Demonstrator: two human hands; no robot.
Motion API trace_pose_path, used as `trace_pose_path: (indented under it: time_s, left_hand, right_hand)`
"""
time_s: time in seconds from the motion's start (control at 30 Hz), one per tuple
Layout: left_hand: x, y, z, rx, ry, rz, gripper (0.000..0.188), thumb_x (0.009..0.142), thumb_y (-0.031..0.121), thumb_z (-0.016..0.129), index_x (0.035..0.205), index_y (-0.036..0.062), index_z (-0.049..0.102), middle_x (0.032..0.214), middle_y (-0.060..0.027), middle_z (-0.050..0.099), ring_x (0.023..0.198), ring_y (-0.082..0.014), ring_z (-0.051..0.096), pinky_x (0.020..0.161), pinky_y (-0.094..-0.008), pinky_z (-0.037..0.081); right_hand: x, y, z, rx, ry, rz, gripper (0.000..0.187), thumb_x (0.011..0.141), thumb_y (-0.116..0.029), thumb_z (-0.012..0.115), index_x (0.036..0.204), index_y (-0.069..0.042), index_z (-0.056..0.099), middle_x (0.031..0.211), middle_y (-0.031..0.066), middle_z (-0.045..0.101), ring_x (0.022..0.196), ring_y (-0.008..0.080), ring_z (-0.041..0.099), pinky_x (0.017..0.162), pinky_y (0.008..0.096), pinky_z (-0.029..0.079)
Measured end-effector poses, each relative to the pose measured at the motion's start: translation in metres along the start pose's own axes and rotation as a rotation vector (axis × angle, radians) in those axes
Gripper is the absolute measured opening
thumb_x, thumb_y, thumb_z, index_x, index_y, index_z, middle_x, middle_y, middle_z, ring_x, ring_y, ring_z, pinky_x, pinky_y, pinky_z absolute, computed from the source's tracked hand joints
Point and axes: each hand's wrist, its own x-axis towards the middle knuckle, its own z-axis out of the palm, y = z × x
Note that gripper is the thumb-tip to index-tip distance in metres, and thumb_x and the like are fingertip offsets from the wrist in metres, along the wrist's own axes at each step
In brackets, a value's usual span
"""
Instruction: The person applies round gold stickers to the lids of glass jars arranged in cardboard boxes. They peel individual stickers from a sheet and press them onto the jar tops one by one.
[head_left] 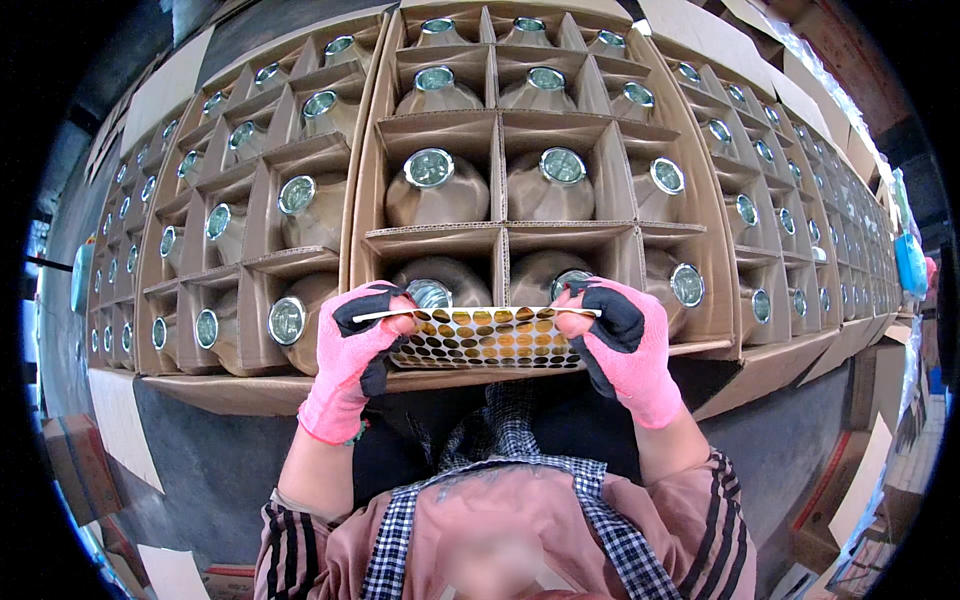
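A white sheet of round gold stickers (490,340) is stretched between my two hands, in front of the nearest row of the middle carton (372,235). My left hand (350,345), in a pink glove with black on the fingers, pinches the sheet's left end. Its right end is gripped by my right hand (632,345), gloved the same way. Behind the sheet, two clear glass bottles (430,293) in the near row are partly hidden. Another bottle (430,185) stands upright in a cell farther back.
Cardboard dividers (500,160) split the carton into cells, each with a glass bottle. More filled cartons stand close on the left (250,180) and right (770,180). Open flaps (125,420) stick out near the floor (210,440). A brown box (80,465) lies at lower left.
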Motion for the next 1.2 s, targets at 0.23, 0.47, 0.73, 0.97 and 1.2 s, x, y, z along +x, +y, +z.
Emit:
trace_pose_path:
  time_s: [0.23, 0.47, 0.73, 0.97, 1.2]
  left_hand:
    - [-0.001, 0.000, 0.000, -0.033, 0.011, -0.022, 0.018, 0.066, 0.011, 0.065, 0.078, -0.0014, 0.061, 0.076, -0.0051, 0.059, 0.068, -0.0102, 0.055, 0.063, -0.0206, 0.043]
    - [-0.002, 0.001, 0.002, -0.111, 0.061, -0.080, 0.019, 0.065, 0.010, 0.067, 0.078, -0.0002, 0.060, 0.075, -0.0041, 0.060, 0.067, -0.0096, 0.055, 0.063, -0.0202, 0.043]
    - [-0.001, 0.005, 0.007, -0.055, 0.067, -0.090, 0.018, 0.064, 0.011, 0.069, 0.077, 0.0008, 0.060, 0.073, -0.0034, 0.060, 0.066, -0.0090, 0.055, 0.063, -0.0195, 0.042]
    - [0.000, 0.003, 0.004, -0.068, 0.076, -0.111, 0.018, 0.064, 0.011, 0.070, 0.076, 0.0016, 0.061, 0.073, -0.0032, 0.060, 0.066, -0.0086, 0.055, 0.061, -0.0191, 0.042]
    - [-0.003, 0.004, 0.008, -0.099, 0.115, -0.122, 0.018, 0.064, 0.010, 0.070, 0.077, 0.0018, 0.061, 0.073, -0.0031, 0.060, 0.067, -0.0089, 0.055, 0.061, -0.0191, 0.042]
  right_hand:
    - [-0.004, -0.001, -0.003, -0.081, 0.033, -0.096, 0.011, 0.066, 0.000, 0.057, 0.077, -0.001, 0.059, 0.072, 0.0107, 0.058, 0.072, 0.0256, 0.058, 0.068, 0.0309, 0.045]
    - [0.004, -0.001, -0.002, -0.069, 0.076, -0.199, 0.019, 0.065, -0.002, 0.062, 0.084, -0.002, 0.059, 0.073, 0.0110, 0.059, 0.073, 0.0274, 0.056, 0.070, 0.0318, 0.044]
    - [-0.003, -0.002, -0.009, -0.125, 0.056, -0.198, 0.016, 0.061, 0.001, 0.064, 0.076, -0.003, 0.059, 0.073, 0.0095, 0.058, 0.071, 0.0261, 0.056, 0.069, 0.0324, 0.044]
    - [-0.002, -0.016, -0.008, -0.293, 0.096, -0.213, 0.021, 0.063, 0.000, 0.065, 0.083, -0.004, 0.059, 0.076, 0.0090, 0.059, 0.075, 0.0264, 0.056, 0.072, 0.0324, 0.045]
    - [0.002, -0.017, -0.012, -0.572, 0.095, -0.549, 0.022, 0.059, 0.005, 0.064, 0.079, -0.003, 0.059, 0.079, 0.0073, 0.060, 0.077, 0.0246, 0.057, 0.076, 0.0354, 0.043]
